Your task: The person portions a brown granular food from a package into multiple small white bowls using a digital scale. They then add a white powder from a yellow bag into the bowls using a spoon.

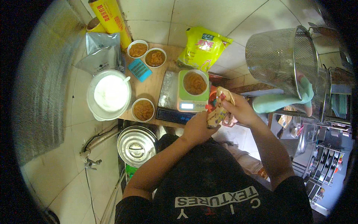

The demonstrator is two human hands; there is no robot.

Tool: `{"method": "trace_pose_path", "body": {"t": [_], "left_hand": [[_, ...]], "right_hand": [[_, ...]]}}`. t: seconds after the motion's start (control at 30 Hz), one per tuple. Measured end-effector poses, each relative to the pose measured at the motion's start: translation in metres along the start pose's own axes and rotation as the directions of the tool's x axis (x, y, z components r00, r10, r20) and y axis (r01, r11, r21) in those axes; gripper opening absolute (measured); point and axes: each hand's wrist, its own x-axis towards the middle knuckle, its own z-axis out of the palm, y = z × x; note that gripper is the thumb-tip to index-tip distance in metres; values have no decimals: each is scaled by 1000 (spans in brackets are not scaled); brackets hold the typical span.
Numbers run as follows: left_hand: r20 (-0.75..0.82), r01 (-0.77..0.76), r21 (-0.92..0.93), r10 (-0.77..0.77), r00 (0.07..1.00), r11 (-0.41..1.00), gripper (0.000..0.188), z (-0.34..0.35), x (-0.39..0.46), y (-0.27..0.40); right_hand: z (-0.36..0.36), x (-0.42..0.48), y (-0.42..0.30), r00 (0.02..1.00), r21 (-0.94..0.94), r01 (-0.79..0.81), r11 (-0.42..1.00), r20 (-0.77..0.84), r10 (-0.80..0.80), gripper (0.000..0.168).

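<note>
My left hand (197, 127) and my right hand (240, 109) both grip a beige printed plastic pouch (215, 116) just off the front right of the table. The left holds its lower end and the right its upper part. A small red piece, perhaps a cap, shows by the left fingers. Beyond them is a green kitchen scale (183, 96) with a lit display, carrying a white bowl of orange-brown paste (195, 82). This scale rests on a larger metal platform scale (167, 92). Another bowl of paste (143, 110) stands near the table's front edge.
Two more paste bowls (138, 49) (155, 58) stand at the back beside a blue card (140, 70). Leftward are a tub of white powder (110, 96) and silver pouches (103, 56). A yellow bag (205, 49) leans on the wall; a mesh strainer (277, 58) hangs right.
</note>
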Motion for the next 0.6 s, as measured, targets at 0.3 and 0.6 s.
{"method": "trace_pose_path", "body": {"t": [0.3,0.6], "left_hand": [[-46,88,181,-81,996,980,68,-55,-17,25],[-84,72,-54,-76,994,996,79,-51,-9,10]], "right_hand": [[-13,-2,-23,985,134,-143,981,117,128,35],[-14,31,-31,994,84,-103,991,38,100,39]]}}
